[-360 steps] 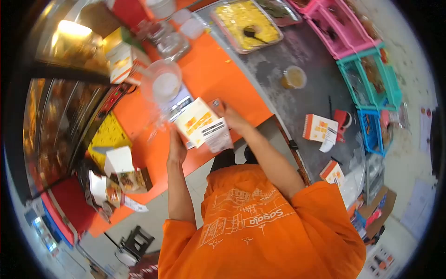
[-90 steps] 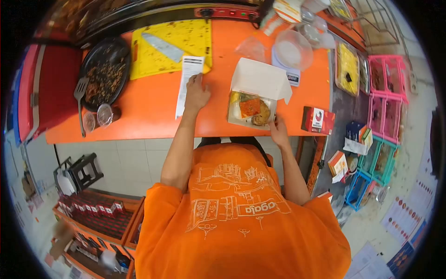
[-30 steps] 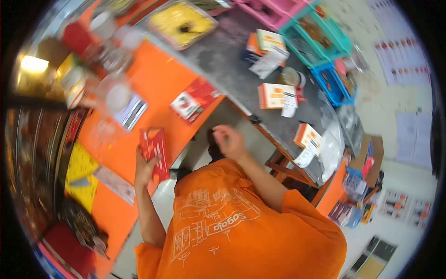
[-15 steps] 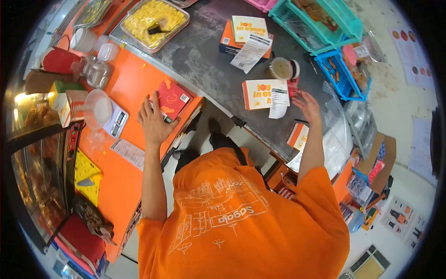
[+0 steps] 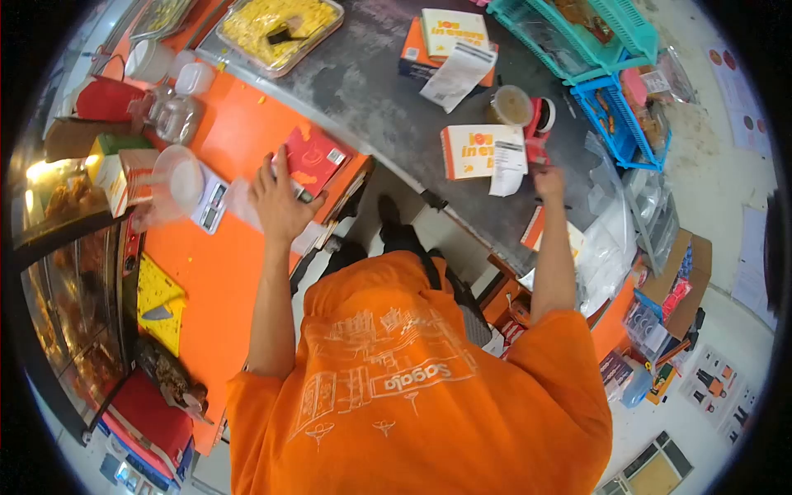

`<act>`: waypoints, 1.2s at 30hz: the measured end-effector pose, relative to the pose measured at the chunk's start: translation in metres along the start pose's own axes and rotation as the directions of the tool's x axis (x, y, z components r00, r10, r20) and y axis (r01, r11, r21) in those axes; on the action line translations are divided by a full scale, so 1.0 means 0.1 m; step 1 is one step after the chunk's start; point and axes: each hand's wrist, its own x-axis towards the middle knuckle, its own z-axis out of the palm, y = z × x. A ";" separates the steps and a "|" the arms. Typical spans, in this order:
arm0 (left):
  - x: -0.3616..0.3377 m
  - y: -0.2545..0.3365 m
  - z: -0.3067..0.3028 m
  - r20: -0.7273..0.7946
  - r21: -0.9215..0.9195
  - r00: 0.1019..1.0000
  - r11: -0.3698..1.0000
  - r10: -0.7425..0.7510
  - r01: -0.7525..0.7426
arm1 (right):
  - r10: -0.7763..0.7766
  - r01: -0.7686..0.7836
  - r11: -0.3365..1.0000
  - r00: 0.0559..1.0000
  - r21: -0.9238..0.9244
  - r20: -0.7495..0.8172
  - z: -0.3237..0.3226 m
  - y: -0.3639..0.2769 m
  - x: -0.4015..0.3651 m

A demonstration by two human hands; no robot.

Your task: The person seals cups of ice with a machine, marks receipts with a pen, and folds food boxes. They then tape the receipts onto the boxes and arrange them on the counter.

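Note:
My left hand lies with fingers spread at the near left corner of a red cardboard box on the orange counter. A small dark and greenish item shows between thumb and box; I cannot make out what it is. A blurred pale sheet lies partly behind this hand and wrist. My right hand is closed at the near end of a red tape dispenser on the dark table. Left of it lies a white and orange food box with a printed receipt on top.
A digital scale and plastic tubs stand left. A tray of yellow food sits at the back. Another box stack with a receipt, a lidded cup and blue-green baskets stand right. A gap separates the counters.
My right hand has closed at the tape dispenser from an open-fingered pose. The paper that lay below the scale has shifted up and right, toward my left wrist. The view has shifted slightly.

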 end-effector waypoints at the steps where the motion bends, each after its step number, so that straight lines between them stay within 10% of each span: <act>1: -0.02 -0.02 0.01 0.005 0.018 1.000 1.000 -0.010 0.010 | -0.042 0.037 0.997 0.995 -0.064 -0.090 -0.04 0.15 -0.02; 3: 0.00 -0.08 0.04 -0.121 0.016 0.988 0.995 0.097 -0.096 | 0.020 -0.009 0.999 0.957 0.039 -0.291 -0.39 -0.21 -0.21; 5: -0.01 -0.07 -0.02 -0.126 0.006 0.990 0.998 0.064 -0.064 | 0.120 -0.075 0.943 0.985 0.324 -0.121 -0.88 -0.94 -0.64; 7: -0.02 -0.07 -0.05 -0.095 -0.012 0.995 1.000 0.020 -0.022 | -0.174 0.077 0.755 0.981 0.651 0.085 -0.64 -1.69 -1.08; 10: -0.03 -0.08 -0.05 -0.061 -0.064 0.998 0.998 0.014 -0.018 | -0.626 0.003 0.544 0.668 0.839 0.403 -0.44 -3.37 -1.78; 13: -0.06 -0.13 -0.02 -0.034 -0.048 0.999 0.999 0.013 -0.015 | -0.477 -0.020 0.573 0.805 0.820 0.353 0.11 -3.97 -1.87; 16: 0.02 -0.29 -0.02 0.011 -0.093 0.999 0.995 0.041 -0.040 | -0.387 0.006 0.765 0.804 0.644 0.452 0.17 -3.95 -1.78; 20: 0.09 -0.32 -0.15 0.039 -0.217 0.997 0.975 0.064 -0.054 | -0.456 -0.099 0.639 0.750 0.762 0.480 0.60 -3.86 -1.57; 24: 0.30 -0.43 -0.01 0.051 -0.696 0.997 0.714 -0.057 0.076 | -0.603 0.328 0.693 0.752 0.642 0.266 0.63 -3.73 -1.43; 26: 0.22 -0.82 0.21 -0.361 -0.518 0.931 0.842 -0.057 -0.150 | -0.576 0.356 0.757 0.760 0.549 0.301 0.14 -3.43 -1.39; 27: -0.01 -1.13 0.20 0.158 -0.906 0.914 0.313 -0.373 0.285 | -0.503 0.334 0.756 0.847 0.563 0.174 -0.14 -3.17 -1.37; 28: -0.13 -1.00 0.14 -0.172 -0.915 0.851 0.401 -0.497 0.049 | -0.422 0.321 0.747 0.906 0.582 0.043 -0.38 -2.87 -1.30; 29: -0.39 -1.36 0.38 -0.229 -0.775 0.728 0.574 -0.646 0.265 | -0.224 0.298 0.790 0.954 0.536 -0.200 -0.61 -2.54 -1.19; 30: -0.59 -1.41 0.59 -0.177 -0.795 0.720 0.528 -0.671 0.297 | 0.134 0.088 0.629 0.966 0.773 -0.219 -0.91 -2.29 -1.04; 32: -0.71 -1.34 0.87 -0.117 -0.806 0.715 0.486 -0.689 0.337 | 0.271 0.033 0.861 0.816 0.508 -0.511 -0.83 -1.41 -0.42; 34: -0.71 -1.20 1.04 -0.249 -0.289 0.954 0.953 -0.164 0.088 | 0.430 -0.342 0.770 0.902 0.539 -0.042 -0.81 -1.11 -0.01; 35: -0.71 -1.13 1.01 -0.247 -0.289 0.955 0.953 -0.162 0.087 | 0.432 -0.344 0.769 0.901 0.538 -0.041 -0.80 -0.94 0.10; 36: -0.69 -1.06 0.91 -0.112 -0.156 0.966 0.964 -0.232 0.214 | 0.372 -0.455 0.593 0.887 0.664 0.275 -0.79 -0.79 0.22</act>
